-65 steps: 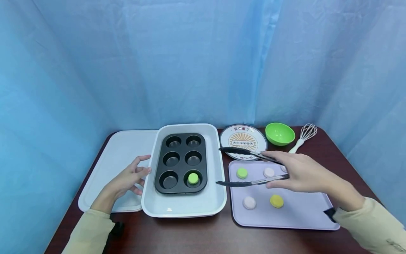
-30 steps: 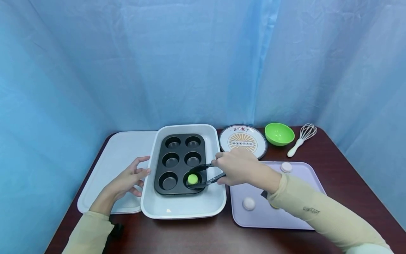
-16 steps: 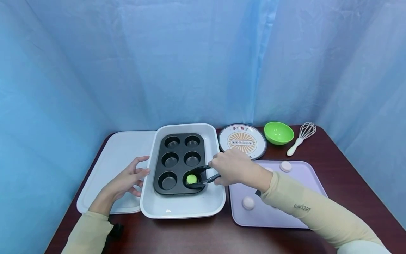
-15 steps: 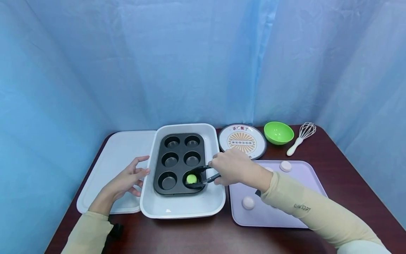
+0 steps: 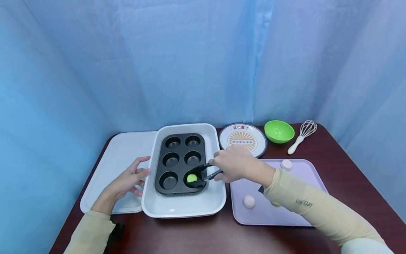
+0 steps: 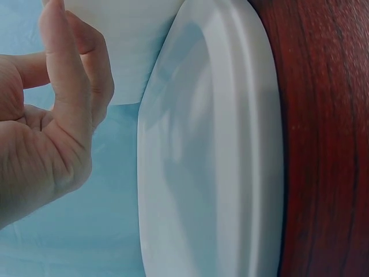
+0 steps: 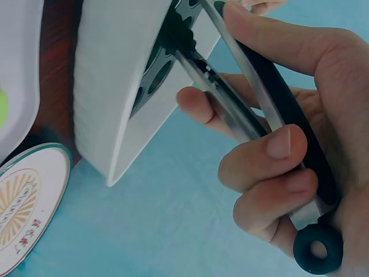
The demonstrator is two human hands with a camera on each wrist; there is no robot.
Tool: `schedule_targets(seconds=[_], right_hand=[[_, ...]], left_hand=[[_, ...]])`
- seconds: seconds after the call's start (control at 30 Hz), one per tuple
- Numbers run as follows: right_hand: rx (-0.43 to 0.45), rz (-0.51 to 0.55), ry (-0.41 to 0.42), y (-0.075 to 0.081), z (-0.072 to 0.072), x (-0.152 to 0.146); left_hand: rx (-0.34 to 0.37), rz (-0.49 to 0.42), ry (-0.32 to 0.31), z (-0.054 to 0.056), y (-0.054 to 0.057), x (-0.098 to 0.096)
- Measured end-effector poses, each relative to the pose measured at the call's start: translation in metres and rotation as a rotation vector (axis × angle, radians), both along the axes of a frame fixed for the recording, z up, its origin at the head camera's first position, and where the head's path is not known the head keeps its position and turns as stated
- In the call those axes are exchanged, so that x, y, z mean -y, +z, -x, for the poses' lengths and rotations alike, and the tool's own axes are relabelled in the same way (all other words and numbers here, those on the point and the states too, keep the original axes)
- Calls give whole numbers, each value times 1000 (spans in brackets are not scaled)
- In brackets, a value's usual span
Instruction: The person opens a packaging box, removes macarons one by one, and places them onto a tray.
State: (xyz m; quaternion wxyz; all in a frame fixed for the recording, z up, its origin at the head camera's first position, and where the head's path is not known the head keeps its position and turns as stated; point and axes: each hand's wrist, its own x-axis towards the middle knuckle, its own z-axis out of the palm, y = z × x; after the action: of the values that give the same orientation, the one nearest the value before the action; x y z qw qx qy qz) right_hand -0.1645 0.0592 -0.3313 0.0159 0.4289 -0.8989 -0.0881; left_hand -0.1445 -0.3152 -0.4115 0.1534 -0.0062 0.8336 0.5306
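My right hand [image 5: 233, 164] grips black-and-steel tongs [image 7: 288, 109], its fingers wrapped around the handles. The tongs' scalloped tips reach into the near right cup of a dark muffin pan [image 5: 182, 160], one on either side of a green macaron [image 5: 191, 178]. Several other cups hold nothing. The pan sits inside a deep white basin [image 5: 177, 205]. At the basin's left rim, my left hand [image 5: 127, 180] rests its index fingertip and thumb tip, the other fingers loosely bent. In the left wrist view, that hand [image 6: 57, 138] is beside the basin's wall.
On the right, a lilac tray [image 5: 260, 218] bears pale macarons [image 5: 249, 201] and a yellow macaron [image 5: 275, 203] partly behind my sleeve. Behind it are a patterned plate [image 5: 242, 137], a green bowl [image 5: 279, 131] and a whisk [image 5: 302, 136]. A white tray [image 5: 108, 176] lies left.
My right hand has come left from above the lilac tray to the muffin pan. The tongs have narrowed, their tips now around the green macaron. My left hand has stayed at the rim.
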Motion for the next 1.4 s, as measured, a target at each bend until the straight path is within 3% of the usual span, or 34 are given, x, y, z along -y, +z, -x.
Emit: schedule_targets(seconds=[0.27,0.6,1.1,1.4], right_hand=[[53,76,47,-5,15,-19],[37,232,98,-7,18,-56],[-47,478,212,-2,3,-137],[-20,527,141,-6,-8,-178]], left_hand=[[3,10,17,4,-3,-5],[6,9,17,5,-5,-5],[-9,6,22,1,-1,-2],[-3,3,28,-1,-1,-5]])
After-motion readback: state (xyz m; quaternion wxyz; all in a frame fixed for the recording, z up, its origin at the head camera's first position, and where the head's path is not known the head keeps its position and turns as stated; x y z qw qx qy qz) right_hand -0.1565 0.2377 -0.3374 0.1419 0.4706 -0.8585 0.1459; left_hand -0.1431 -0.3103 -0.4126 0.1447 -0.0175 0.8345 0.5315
